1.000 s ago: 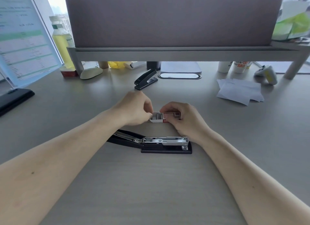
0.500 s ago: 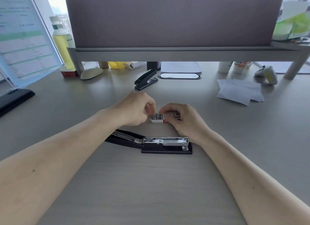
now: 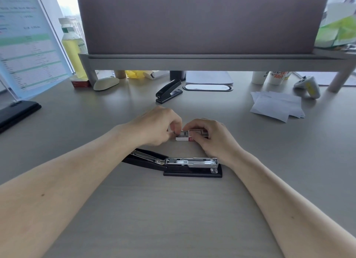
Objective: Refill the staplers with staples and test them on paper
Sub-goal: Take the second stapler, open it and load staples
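Note:
A black stapler [image 3: 185, 164] lies flat in front of me with its lid swung back and the metal staple channel bare. Just behind it sits a small red and white staple box [image 3: 192, 135], slid partly open. My right hand [image 3: 210, 136] holds the box from the right. My left hand [image 3: 158, 127] pinches at the grey staples showing in the box's open left end. A second black stapler [image 3: 168, 91] stands shut farther back. Loose white paper sheets [image 3: 275, 105] lie at the right.
A grey monitor shelf [image 3: 192, 60] spans the back of the desk. Under and beside it are a cream mouse [image 3: 106, 83], a yellow-green bottle [image 3: 72, 46], a red box [image 3: 81, 83], cups [image 3: 273, 77] and a game controller [image 3: 308, 86]. A document stand [image 3: 27, 46] rises at left.
My left fingers have closed in onto the staples at the box's open end. The right hand and the open stapler have stayed where they were.

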Motion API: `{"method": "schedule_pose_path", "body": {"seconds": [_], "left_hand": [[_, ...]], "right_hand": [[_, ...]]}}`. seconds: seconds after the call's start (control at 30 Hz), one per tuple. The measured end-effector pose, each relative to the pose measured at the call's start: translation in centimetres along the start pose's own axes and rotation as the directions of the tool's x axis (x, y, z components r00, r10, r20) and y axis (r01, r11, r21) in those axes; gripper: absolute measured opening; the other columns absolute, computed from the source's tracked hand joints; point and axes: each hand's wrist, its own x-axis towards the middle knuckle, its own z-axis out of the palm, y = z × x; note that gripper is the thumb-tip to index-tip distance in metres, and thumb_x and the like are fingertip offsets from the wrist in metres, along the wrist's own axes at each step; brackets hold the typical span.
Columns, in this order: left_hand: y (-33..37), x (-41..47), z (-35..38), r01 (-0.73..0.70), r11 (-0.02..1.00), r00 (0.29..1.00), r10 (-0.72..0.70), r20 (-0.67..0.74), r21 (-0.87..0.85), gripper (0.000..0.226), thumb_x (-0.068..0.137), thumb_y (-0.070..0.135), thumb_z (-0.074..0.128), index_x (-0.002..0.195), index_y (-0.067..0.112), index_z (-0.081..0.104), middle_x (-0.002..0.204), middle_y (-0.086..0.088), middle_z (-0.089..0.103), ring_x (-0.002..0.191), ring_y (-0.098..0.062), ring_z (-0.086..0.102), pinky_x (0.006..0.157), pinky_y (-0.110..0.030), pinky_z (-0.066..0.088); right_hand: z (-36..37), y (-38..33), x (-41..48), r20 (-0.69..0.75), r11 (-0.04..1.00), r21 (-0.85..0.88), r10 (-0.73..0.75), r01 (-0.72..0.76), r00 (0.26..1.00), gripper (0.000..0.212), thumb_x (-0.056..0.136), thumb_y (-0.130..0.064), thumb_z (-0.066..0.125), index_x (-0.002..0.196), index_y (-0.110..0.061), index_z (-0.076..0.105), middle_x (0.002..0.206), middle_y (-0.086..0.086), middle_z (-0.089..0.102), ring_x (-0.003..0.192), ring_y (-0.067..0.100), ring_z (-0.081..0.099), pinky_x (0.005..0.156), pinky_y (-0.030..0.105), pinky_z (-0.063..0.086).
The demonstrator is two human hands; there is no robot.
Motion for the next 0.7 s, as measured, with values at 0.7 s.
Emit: {"method": "schedule_pose_path", "body": {"seconds": [0.7], "left_hand": [[1.4,-0.6,-0.9,0.080,0.997,0.993,-0.080,-0.086,-0.007,0.011,0.095,0.021,0.067,0.091,0.020,0.078,0.081,0.010,0.065,0.077,-0.008,0.059,0.066,-0.020,0.040]], "right_hand": [[0.0,-0.1,-0.1,0.023,1.000,-0.027,-0.006,0.007,1.000,0.022,0.099,-0.012,0.065,0.107,-0.025,0.080,0.107,-0.005,0.075,0.099,0.012,0.065,0.084,0.002,0.037]]}}
